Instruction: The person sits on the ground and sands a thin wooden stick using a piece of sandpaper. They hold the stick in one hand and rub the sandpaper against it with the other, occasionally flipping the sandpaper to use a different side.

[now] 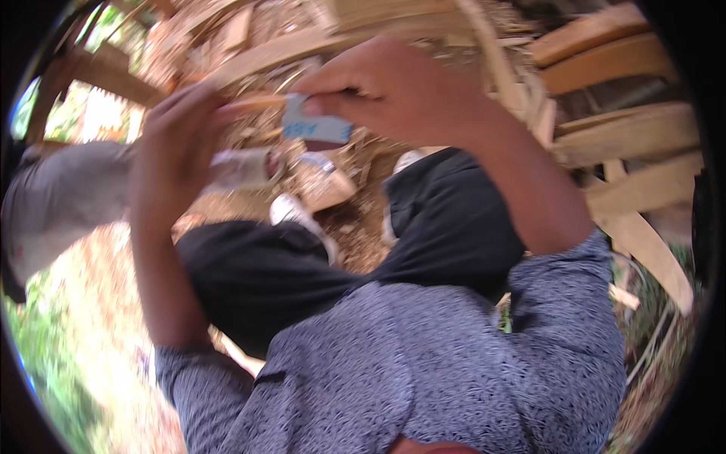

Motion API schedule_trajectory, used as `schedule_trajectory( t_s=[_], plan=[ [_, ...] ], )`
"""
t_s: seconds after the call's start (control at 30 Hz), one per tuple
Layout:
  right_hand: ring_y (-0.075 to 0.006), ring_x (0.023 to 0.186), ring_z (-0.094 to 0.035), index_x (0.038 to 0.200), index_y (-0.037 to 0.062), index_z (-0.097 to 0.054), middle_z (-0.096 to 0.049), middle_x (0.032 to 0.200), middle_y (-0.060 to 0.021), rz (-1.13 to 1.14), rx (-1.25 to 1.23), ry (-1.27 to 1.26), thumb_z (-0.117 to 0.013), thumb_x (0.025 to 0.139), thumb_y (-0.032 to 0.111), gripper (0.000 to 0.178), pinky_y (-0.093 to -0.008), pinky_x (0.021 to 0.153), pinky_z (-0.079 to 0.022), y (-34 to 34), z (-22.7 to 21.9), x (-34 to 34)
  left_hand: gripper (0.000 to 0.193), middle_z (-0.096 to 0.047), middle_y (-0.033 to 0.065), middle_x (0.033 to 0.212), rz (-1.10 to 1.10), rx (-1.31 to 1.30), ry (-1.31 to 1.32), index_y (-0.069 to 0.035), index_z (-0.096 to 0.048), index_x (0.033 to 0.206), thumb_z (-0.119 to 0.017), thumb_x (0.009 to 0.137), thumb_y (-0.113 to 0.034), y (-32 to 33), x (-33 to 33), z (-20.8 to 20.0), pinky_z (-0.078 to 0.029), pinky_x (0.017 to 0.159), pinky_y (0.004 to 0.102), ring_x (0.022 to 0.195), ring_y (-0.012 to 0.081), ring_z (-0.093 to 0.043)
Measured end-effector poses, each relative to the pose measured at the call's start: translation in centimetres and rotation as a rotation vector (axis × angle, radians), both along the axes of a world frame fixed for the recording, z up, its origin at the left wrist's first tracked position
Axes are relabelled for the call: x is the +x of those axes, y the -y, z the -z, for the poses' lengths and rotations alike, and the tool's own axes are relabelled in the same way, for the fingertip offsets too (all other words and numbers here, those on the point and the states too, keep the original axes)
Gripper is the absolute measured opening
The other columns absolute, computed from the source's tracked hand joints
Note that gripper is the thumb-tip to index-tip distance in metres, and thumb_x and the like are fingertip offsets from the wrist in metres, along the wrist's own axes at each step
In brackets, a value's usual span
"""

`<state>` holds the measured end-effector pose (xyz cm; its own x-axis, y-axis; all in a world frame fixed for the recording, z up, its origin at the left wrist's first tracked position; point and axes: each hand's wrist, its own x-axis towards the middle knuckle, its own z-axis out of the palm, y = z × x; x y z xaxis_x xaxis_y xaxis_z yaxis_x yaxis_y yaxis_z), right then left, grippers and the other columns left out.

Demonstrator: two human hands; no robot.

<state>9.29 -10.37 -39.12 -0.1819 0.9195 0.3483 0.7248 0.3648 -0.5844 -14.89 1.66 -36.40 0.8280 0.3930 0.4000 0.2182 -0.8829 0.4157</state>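
Note:
My right hand (404, 91) is closed, pinching a piece of sandpaper (316, 129) between thumb and fingers. The sheet's printed pale blue-grey backing shows, with a strip of its dark reddish-brown side along the lower edge. A thin orange-brown wooden piece (261, 102) spans the gap between my hands, beside the sandpaper. Motion smears my left hand (178, 144), whose fingers seem closed around the left end of that piece. My right fingers hide its other end. Both hands are raised in front of my knees.
Wood shavings (363, 163) cover the ground around my white shoes (299, 216). A wooden block (325, 185) lies between my feet. Curved planks (628, 136) are stacked at right, and a long timber (333, 41) crosses behind. A grey-clothed limb (72, 193) and a pale cylinder (238, 170) are at left.

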Motion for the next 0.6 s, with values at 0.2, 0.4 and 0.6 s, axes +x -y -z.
schedule_trajectory(
  t_s=[0.2,0.4,0.6],
  plan=[
    [-0.03,0.076,-0.068,0.107,0.0114,-0.073,-0.07,0.083,-0.0119,-0.115,-0.113,0.076,-0.065,0.092,0.024,0.021,-0.0411,0.069,-0.052,-0.5,-0.1,-0.2,0.022,-0.046,0.0156,0.068,0.038,-0.023,-0.11,0.003,-0.049,0.081,-0.057,0.095,-0.011,1.6,0.9,0.3,-0.039,0.058,0.0397,0.06,0.03,-0.05],
    [-0.0313,0.081,-0.066,0.106,0.011,-0.074,-0.068,0.081,-0.0125,0.012,-0.093,0.056,-0.065,0.093,0.026,0.021,-0.0422,0.076,-0.05,-0.3,0.2,2.0,0.032,-0.036,0.0141,0.06,-0.169,-0.228,-0.01,0.002,-0.046,0.074,-0.054,0.1,-0.016,-0.6,-1.9,-0.6,-0.032,0.054,0.0359,0.053,0.0238,-0.039],
    [-0.0293,0.081,-0.064,0.109,0.0117,-0.074,-0.065,0.078,-0.0129,-0.007,-0.14,-0.067,-0.066,0.092,0.024,0.022,-0.0416,0.076,-0.049,0.2,-0.8,1.2,0.035,-0.037,0.0098,0.056,-0.076,-0.221,-0.005,0.002,-0.043,0.072,-0.055,0.101,-0.015,-0.4,-1.2,-1.4,-0.03,0.053,0.0381,0.053,0.0188,-0.039]
  ],
)
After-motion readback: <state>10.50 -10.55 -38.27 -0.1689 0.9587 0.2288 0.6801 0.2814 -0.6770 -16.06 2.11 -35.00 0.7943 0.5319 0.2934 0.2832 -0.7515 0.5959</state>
